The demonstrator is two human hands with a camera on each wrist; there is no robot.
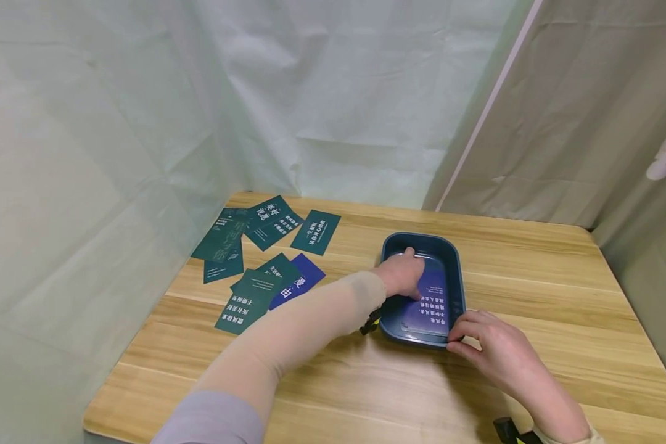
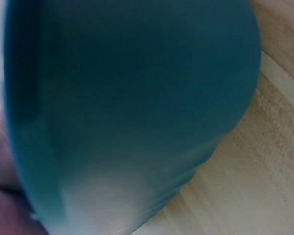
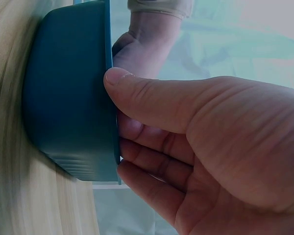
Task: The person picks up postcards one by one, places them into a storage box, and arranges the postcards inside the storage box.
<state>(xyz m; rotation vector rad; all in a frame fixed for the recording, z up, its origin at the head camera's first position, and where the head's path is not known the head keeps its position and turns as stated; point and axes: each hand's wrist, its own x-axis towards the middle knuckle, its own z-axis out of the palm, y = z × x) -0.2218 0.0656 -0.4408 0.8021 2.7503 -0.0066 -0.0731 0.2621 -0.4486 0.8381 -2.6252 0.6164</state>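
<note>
A dark blue-green tray (image 1: pixel 459 271) with rounded corners stands on the table, a purple-blue card (image 1: pixel 434 283) with white writing lying inside. My left hand (image 1: pixel 402 274) reaches over the tray's left rim onto the card's left part, thumb and a finger spread apart. In the left wrist view the tray's wall (image 2: pixel 137 98) hides most of that hand; only some fingers (image 2: pixel 2 166) show at the edge. With thumb and fingers, my right hand (image 1: pixel 494 345) pinches the tray's near right corner. The right wrist view shows the thumb (image 3: pixel 137 95) outside the rim and the other fingers inside.
Several dark green cards (image 1: pixel 316 232) lie scattered on the left of the wooden table (image 1: pixel 549 290), some overlapping. A blue card (image 1: pixel 305 277) lies partly under green ones. Pale curtains (image 1: pixel 338 92) hang behind the table and along its sides.
</note>
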